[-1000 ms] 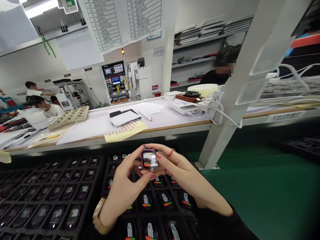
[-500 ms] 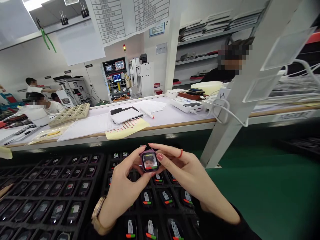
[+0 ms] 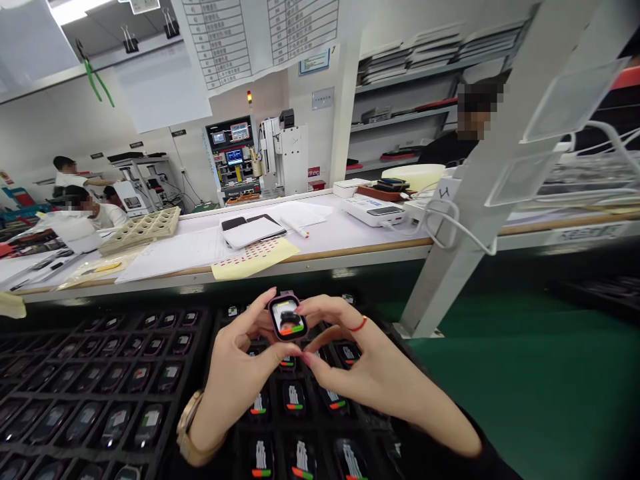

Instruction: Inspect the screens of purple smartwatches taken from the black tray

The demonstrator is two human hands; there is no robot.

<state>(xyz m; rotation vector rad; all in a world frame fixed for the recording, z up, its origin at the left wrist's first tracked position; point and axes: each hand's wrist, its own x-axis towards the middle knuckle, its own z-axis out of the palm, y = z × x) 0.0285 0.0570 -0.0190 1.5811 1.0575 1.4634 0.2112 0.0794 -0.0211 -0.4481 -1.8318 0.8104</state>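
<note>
Purple casing rims the small smartwatch (image 3: 289, 319) that, in the head view, sits lifted above the near black tray (image 3: 278, 427), tilted so its lit screen faces the wearer. The left hand (image 3: 240, 363) has it pinched, index finger along the upper left edge and thumb under the bottom. The right hand (image 3: 373, 373) is loosely curved with a clear gap between finger and thumb; its index fingertip is at the screen's right edge, and its thumb nearly meets the left thumb below. Whether fingers behind the case also grip cannot be told.

As for progress, this watch is out of its compartment and switched on, showing a picture with a red and green bar along the bottom; it is not set down. Other watches (image 3: 294, 397) lie in the near tray's compartments, many showing white lines and similar bars. In the left tray (image 3: 186, 393), rows of darker watches (image 3: 150, 427) show no such bars. Beyond is the worktop (image 3: 345, 237), carrying papers and a dotted yellow sheet (image 3: 255, 259).
</note>
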